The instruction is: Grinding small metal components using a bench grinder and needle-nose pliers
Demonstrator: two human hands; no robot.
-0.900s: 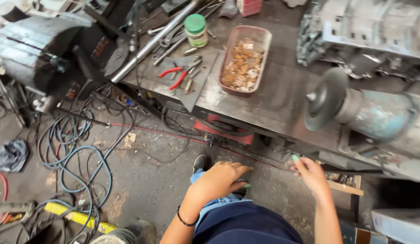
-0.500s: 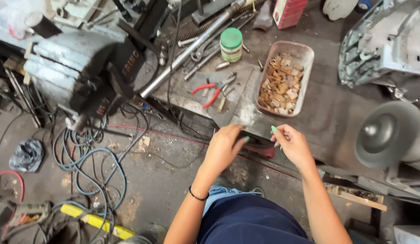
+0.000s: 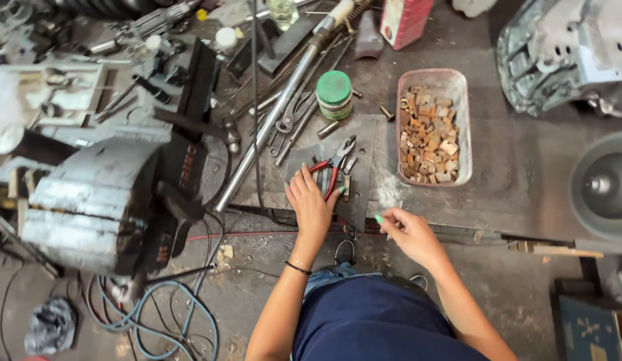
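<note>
Centrally, red-handled pliers (image 3: 332, 167) lie on dark bench (image 3: 511, 180) w/ left hand (image 3: 312, 204) spread over the handles, right hand (image 3: 410, 234) loosely curled at bench edge (pinch unclear), pink tray (image 3: 466, 127) of rusty bits & green-lidded jar (image 3: 334, 93) nearby.

Even soft daylight, weak shadows, sharp centre, wide-angle bending at edges.
</note>
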